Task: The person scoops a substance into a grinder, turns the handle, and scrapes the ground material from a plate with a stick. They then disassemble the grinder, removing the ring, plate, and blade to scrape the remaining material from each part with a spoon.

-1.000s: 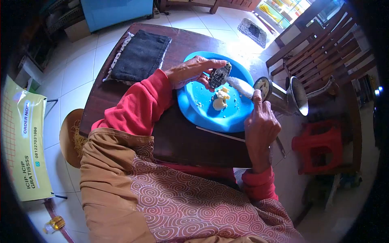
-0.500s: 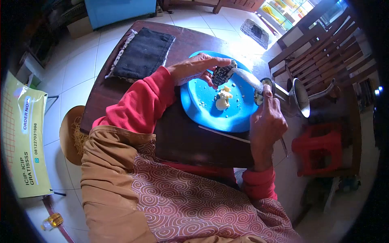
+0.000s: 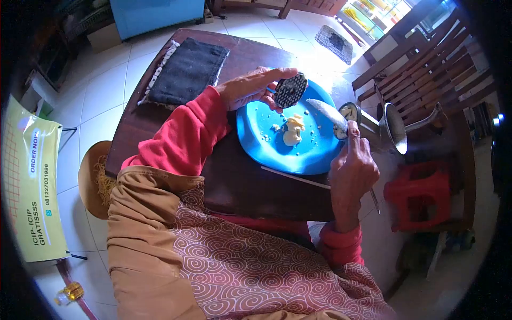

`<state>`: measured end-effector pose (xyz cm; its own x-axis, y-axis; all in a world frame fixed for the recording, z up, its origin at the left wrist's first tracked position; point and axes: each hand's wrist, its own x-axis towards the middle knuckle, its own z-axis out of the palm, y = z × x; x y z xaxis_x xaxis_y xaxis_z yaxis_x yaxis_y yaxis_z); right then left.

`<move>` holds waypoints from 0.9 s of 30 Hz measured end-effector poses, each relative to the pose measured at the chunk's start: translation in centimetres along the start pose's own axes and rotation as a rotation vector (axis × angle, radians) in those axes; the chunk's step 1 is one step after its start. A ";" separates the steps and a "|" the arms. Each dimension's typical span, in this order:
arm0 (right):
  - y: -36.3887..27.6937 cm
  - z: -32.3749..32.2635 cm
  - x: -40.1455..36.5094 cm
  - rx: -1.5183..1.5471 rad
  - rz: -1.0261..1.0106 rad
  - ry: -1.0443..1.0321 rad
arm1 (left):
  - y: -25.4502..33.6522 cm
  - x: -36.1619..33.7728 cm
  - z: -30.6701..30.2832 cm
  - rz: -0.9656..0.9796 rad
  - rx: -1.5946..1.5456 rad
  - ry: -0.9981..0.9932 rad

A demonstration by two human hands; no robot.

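Note:
My left hand [image 3: 255, 89], closed, holds a round dark disc [image 3: 290, 90] full of small holes by its edge. It is tilted above a blue plate [image 3: 256, 149]. My right hand [image 3: 354, 165] grips what looks like a knife [image 3: 326, 112], index finger stretched along it. Its pale, smeared blade points over the plate toward the disc; a thin metal end shows below the hand. Soft pale-yellow dough [image 3: 293, 132] lies on the plate with scattered crumbs. Close to the right fingertips is a metal press [image 3: 396, 128] with round openings, partly hidden.
A dark folded cloth [image 3: 188, 69] lies on the wooden table [image 3: 250, 194]. A thin white stick [image 3: 296, 177] rests by the plate. Left of the table is a round container of noodle-like strands [image 3: 103, 176]. A red stool [image 3: 418, 194] and wooden chair [image 3: 426, 69] stand right.
My left hand has turned the disc so its holed face shows more, and the knife's blade has come away from the disc. My right hand stays near the same spot.

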<state>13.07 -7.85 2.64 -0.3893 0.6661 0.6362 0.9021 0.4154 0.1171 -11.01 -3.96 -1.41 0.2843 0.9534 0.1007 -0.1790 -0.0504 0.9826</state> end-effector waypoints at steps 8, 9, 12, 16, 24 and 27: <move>0.4 0.6 1.3 0.018 -0.164 0.256 | 0.5 -0.4 0.5 -0.037 -0.053 -0.061; 0.3 0.5 1.6 0.018 -0.194 0.274 | 0.6 -0.6 0.8 -0.032 -0.045 -0.046; 0.3 1.1 2.4 0.006 -0.263 0.303 | 0.4 -0.5 1.2 -0.071 -0.048 -0.028; 0.8 1.5 2.8 -0.019 -0.332 0.309 | 0.5 -0.5 1.1 -0.081 -0.042 -0.065; 2.5 1.4 0.6 0.035 -0.326 0.114 | 0.0 0.0 0.7 -0.093 0.010 -0.002; 1.4 0.4 1.3 0.061 -0.296 0.196 | -0.2 0.0 1.0 -0.125 0.053 0.048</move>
<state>13.71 -6.18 3.33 -0.5835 0.3820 0.7166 0.7404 0.6128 0.2762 -9.99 -4.26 -1.45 0.2553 0.9664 -0.0291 -0.0949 0.0550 0.9940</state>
